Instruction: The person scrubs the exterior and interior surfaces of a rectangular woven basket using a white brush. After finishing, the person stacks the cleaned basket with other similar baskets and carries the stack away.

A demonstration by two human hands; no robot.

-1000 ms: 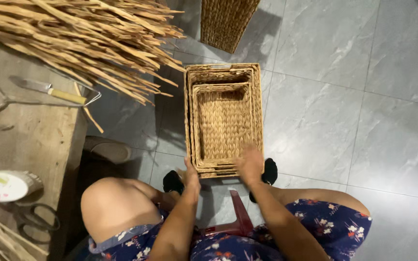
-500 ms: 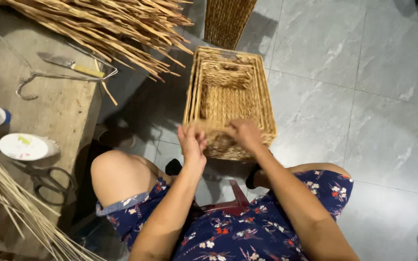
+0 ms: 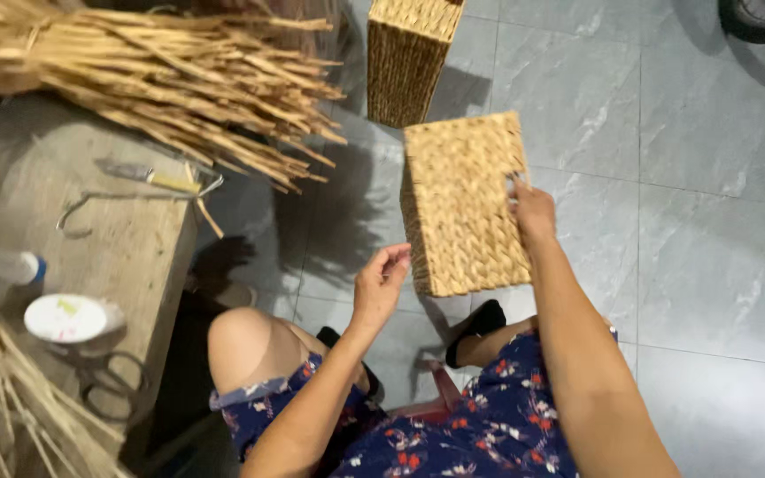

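A rectangular woven straw basket (image 3: pixel 464 204) is turned bottom up above the grey tiled floor. My right hand (image 3: pixel 531 209) grips its right edge and holds it up. My left hand (image 3: pixel 381 283) hovers just left of the basket's near corner, fingers loosely curled, with nothing in it. I sit low, with a bare knee (image 3: pixel 243 341) and a floral dress (image 3: pixel 471 425) below the hands.
A second woven basket (image 3: pixel 407 55) stands on the floor behind. A bundle of dried straw (image 3: pixel 161 80) lies across a low wooden table (image 3: pixel 126 248) at left, with a metal hook tool (image 3: pixel 139 181), a white lid (image 3: pixel 71 317), scissors (image 3: pixel 108 376) and a bottle (image 3: pixel 2 265).
The nested baskets lay open side up on the floor with both hands at the near rim. Now one basket is lifted and flipped bottom up; my left hand has come off it.
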